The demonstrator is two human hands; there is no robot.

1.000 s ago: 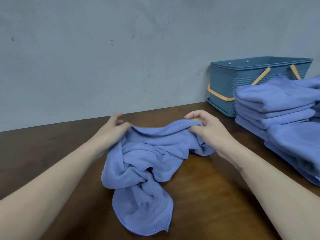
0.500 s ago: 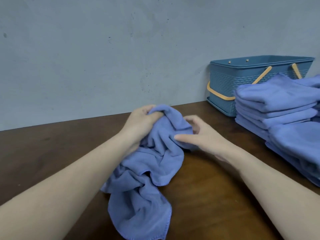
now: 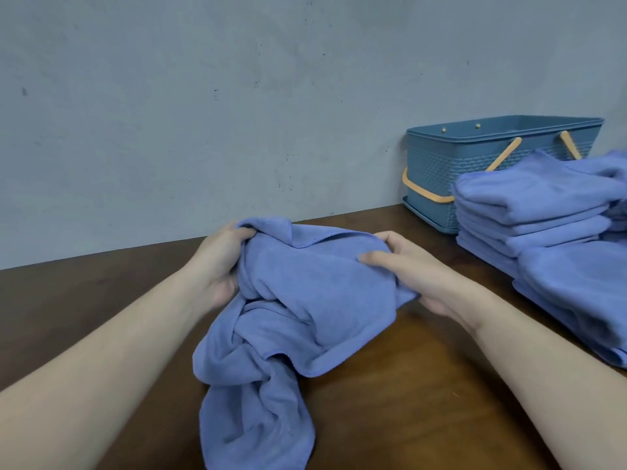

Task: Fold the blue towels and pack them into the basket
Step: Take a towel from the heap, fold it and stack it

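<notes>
The crumpled soft cloth towel (image 3: 298,300) is periwinkle blue, plain and unpatterned. The folded cloth towels in the stack (image 3: 543,212) share that blue. The rectangular plastic basket (image 3: 437,171) is teal blue with a woven-look texture and pale orange handles. The wooden surface (image 3: 84,300) is dark brown; the wall (image 3: 203,96) is grey-blue, speckled.

A plain indoor work corner was shown, possibly a laundry or housekeeping room, though little of it could be seen. A dark wooden table (image 3: 424,395) was set against a bare, speckled grey wall (image 3: 203,113). A stack of folded towels (image 3: 543,212) was piled at the table's right, and a blue basket (image 3: 437,171) with yellow handles was placed behind it, by the wall.
</notes>
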